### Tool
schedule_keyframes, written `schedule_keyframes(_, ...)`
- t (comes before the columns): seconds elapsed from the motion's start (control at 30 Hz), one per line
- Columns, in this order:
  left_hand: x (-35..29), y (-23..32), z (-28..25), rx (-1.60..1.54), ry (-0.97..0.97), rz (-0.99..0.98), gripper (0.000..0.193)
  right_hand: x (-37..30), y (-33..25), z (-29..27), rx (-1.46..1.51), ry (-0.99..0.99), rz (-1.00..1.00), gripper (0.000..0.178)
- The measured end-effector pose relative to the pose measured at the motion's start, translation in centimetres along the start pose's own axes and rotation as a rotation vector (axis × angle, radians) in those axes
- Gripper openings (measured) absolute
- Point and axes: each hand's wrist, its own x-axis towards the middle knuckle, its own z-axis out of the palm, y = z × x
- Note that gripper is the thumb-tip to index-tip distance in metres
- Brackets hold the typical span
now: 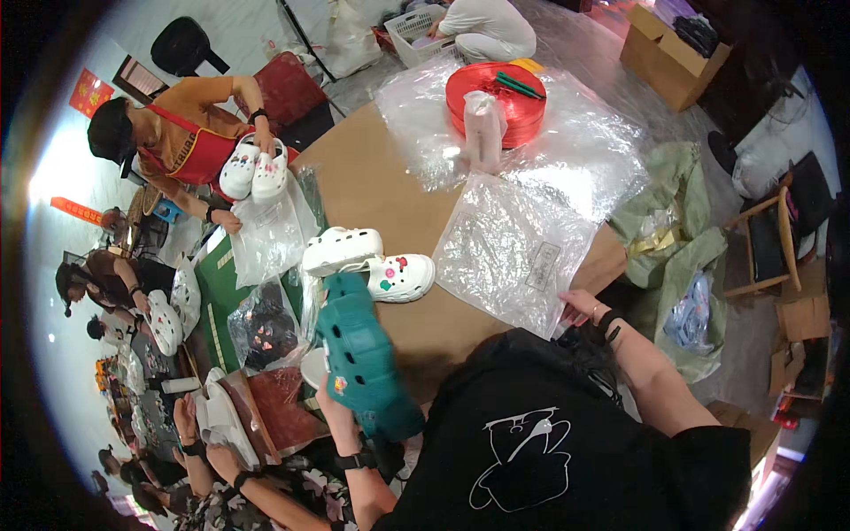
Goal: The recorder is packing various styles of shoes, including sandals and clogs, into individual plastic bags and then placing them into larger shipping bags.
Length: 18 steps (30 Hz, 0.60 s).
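My left hand (335, 409) is closed on a pair of teal clogs (361, 350), held upright at the near left of the table; most of its fingers are hidden behind them. Small charms decorate the clogs. At the right, my right hand (584, 307) pinches the near corner of a clear plastic bag (505, 252), which lies flat on the brown table (354, 190). Just beyond the teal clogs sits a pair of white clogs, one turned on its side (341, 250) and one showing colourful charms (400, 278).
A red roll of plastic strapping (522, 102) rests on stacked clear bags (575, 164) at the far side. Across the table, a co-worker in a red apron (190, 146) holds white clogs (268, 174). Another co-worker's hands (226, 462) are close on my left. Green sacks (664, 195) stand right of the table.
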Motion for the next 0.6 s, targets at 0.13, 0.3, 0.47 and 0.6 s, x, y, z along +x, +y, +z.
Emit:
schedule_keyframes(0.13,1.0,1.9,5.1,0.14,-0.091,0.226,0.028,-0.7,-0.8,-1.6,-0.076,0.031,-0.032,0.041)
schedule_keyframes(0.3,4.1,-2.2,18.6,0.24,-0.147,0.582,0.034,-3.9,-2.1,-4.0,-0.142,0.196,-0.144,0.033)
schedule_keyframes(0.47,4.8,-7.0,27.9,0.462,-0.331,0.409,0.019,-5.9,-3.3,-5.4,-0.124,0.239,-0.264,0.031)
schedule_keyframes(0.6,5.1,-7.2,29.1,0.396,-0.443,0.334,0.024,-9.1,-6.1,-4.2,-0.175,0.062,-0.3,0.029)
